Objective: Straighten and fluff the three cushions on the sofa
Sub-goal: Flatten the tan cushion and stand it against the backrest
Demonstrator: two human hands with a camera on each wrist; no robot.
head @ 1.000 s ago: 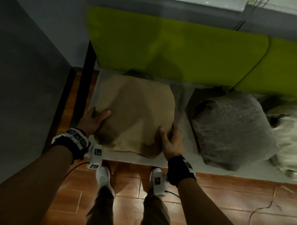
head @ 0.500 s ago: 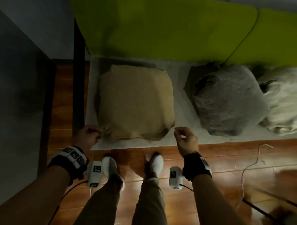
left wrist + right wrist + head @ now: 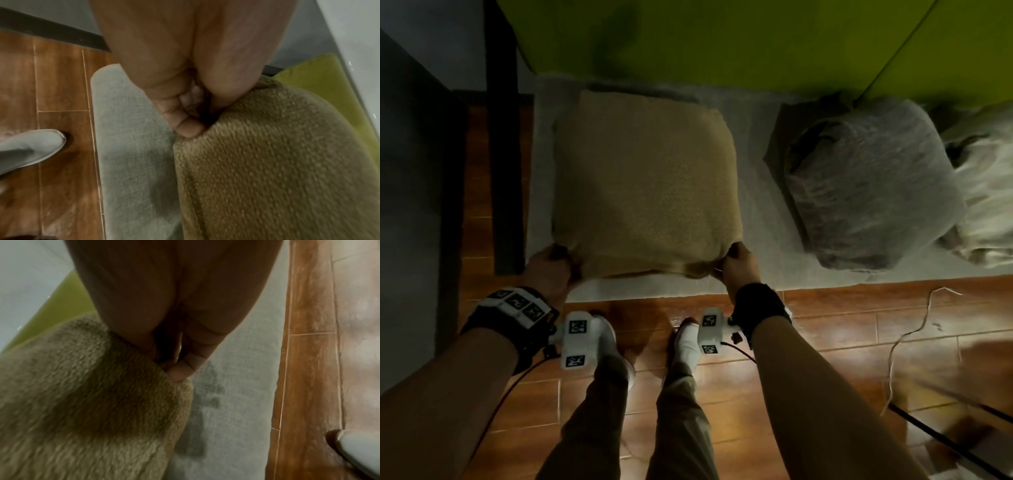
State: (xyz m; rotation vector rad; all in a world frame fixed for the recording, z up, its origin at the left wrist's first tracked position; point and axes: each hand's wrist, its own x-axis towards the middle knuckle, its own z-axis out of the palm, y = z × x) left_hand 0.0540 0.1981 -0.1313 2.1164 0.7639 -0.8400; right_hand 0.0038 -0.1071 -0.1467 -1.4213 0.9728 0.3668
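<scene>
Step in hand, by the look of it: straightening cushion no. 1, the leftmost.

L to R: left hand [image 3: 550,270] at near-left corner of tan cushion [image 3: 645,185], thumb & fingers [image 3: 188,128] curled, pinching the corner fabric. Tan cushion flat on grey seat [image 3: 756,219] at left end of sofa, back edge near green backrest [image 3: 722,41], roughly square to it. Right hand [image 3: 738,267] at near-right corner, fingertips [image 3: 179,373] likewise pinching a fold of cover. Then grey cushion [image 3: 869,185], mid seat, slumped & skewed, untouched. Then pale cushion [image 3: 986,205], far right, cut off by frame edge, touching the grey one.

Next move prob. calls for: even pull or lift-and-shake from both corners to plump, then set upright vs. backrest; grip is on fabric only, so filling may lag behind cover. After that, shift right for the other 2.

Count: 3 cushions (1 tan, 1 grey, 1 pale), 2 hands, both busy; 2 backrest pads visible.
</scene>
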